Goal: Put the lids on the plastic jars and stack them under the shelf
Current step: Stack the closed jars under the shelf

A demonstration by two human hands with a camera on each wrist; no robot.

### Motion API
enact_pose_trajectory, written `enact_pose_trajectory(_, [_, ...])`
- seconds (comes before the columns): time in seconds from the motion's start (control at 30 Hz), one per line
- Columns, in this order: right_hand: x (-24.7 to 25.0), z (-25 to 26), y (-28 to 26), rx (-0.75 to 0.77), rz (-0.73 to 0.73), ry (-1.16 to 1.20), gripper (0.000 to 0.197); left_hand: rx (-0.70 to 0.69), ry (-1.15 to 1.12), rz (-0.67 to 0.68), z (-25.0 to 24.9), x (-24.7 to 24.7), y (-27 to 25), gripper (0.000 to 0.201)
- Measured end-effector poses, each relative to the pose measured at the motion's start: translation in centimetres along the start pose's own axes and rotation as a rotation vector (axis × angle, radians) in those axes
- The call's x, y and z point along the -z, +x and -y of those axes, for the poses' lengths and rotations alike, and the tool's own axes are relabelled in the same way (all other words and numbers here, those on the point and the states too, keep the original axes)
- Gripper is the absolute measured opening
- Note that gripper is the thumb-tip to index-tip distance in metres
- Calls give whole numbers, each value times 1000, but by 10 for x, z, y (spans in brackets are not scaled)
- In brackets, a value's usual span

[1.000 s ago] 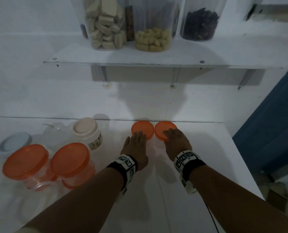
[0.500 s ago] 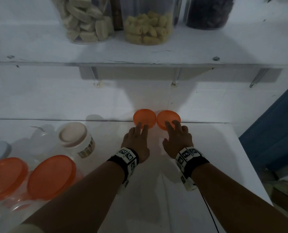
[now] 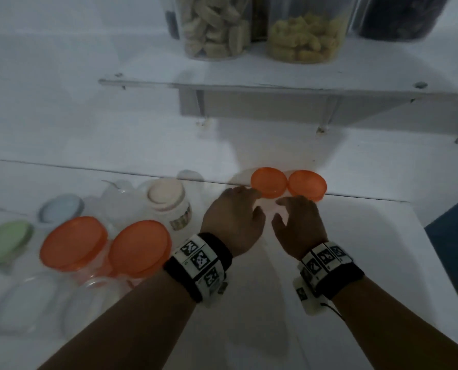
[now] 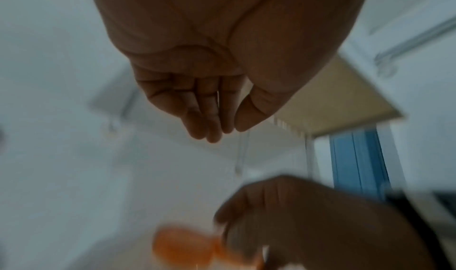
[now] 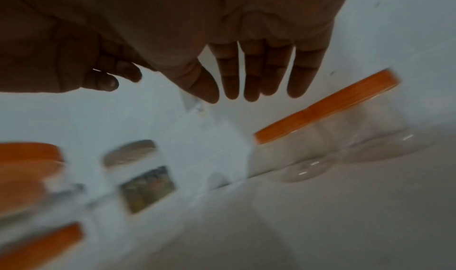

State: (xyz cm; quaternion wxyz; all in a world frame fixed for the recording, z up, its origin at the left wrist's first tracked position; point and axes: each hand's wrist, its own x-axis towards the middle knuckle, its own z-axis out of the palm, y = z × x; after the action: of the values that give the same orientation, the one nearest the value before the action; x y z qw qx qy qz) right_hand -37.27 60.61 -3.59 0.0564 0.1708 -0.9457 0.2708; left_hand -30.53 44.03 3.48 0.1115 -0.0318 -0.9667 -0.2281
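Two small clear jars with orange lids stand side by side against the wall, under the shelf (image 3: 275, 84): the left jar (image 3: 268, 182) and the right jar (image 3: 307, 185), their lids touching or nearly so. The left hand (image 3: 233, 222) hovers just in front of the left jar, fingertips close to its lid edge; whether they touch it I cannot tell. In the left wrist view its fingers (image 4: 204, 116) are relaxed, lying together with the thumb near them, and hold nothing. The right hand (image 3: 298, 225) is just in front of the right jar, apart from it. In the right wrist view its fingers (image 5: 251, 75) are straight and slightly spread, empty. The two hands are near each other, not touching.

To the left on the table (image 3: 369, 249) stand two bigger jars with orange lids, one (image 3: 74, 243) beside the other (image 3: 140, 248), the second just beside the left wrist. Behind them is a labelled jar (image 3: 169, 201) with a cream lid, and further left a blue lid (image 3: 61, 208) and a green lid (image 3: 5, 240). Clear open jars (image 3: 25, 300) sit at the near left, blurred. On the shelf stand three large containers of food (image 3: 305, 30). Nothing lies between the hands and the two small jars.
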Motion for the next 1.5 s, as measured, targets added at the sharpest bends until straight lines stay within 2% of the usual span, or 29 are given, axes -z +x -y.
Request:
enact_pose_trajectory(0.1, [-8,55,-30,132,148,248,46,-31,-63,-238,11,72,-47,29])
enact_pose_trajectory(0.2, [-13,113,-59,245,269,407,63,144,14,-308,55,133,-93,36])
enact_pose_trajectory(0.3, [-26,154,-75,320,303,420,81,436,310,-137,110,165,-131,66])
enact_pose_trajectory(0.37, [-38,173,-80,303,308,382,92,591,375,13,141,170,-149,81])
enact_pose_trajectory(0.47, [-53,192,-86,223,318,353,100,682,372,181,172,163,-161,109])
enact_pose_trajectory(0.53, [-61,198,-89,176,300,349,100,686,344,201,181,156,-163,120])
enact_pose_trajectory(0.67, [-67,208,-94,130,238,355,95,691,154,70,189,150,-160,87])
enact_pose_trajectory(0.73, [-63,208,-98,128,188,388,93,656,126,21,182,152,-160,83])
enact_pose_trajectory(0.83, [-41,193,-96,110,65,432,86,508,109,-123,156,159,-152,79])
enact_pose_trajectory(0.93, [-4,157,-89,69,-63,408,85,358,57,-156,111,161,-129,77])
enact_pose_trajectory(1.0, [22,126,-81,13,-133,385,84,287,2,-133,82,149,-104,76])
enact_pose_trajectory(1.1, [53,75,-61,-90,-210,336,84,213,-52,-30,44,114,-55,77])
enact_pose_trajectory(1.23, [69,14,-26,-248,-223,331,85,191,-84,129,14,53,10,81])
enact_pose_trajectory(1.4, [62,-33,12,-300,-213,290,90,202,-81,138,7,-3,69,80])
enact_pose_trajectory(1.5, [54,-49,25,-308,-219,279,89,234,-62,153,8,-24,89,87])
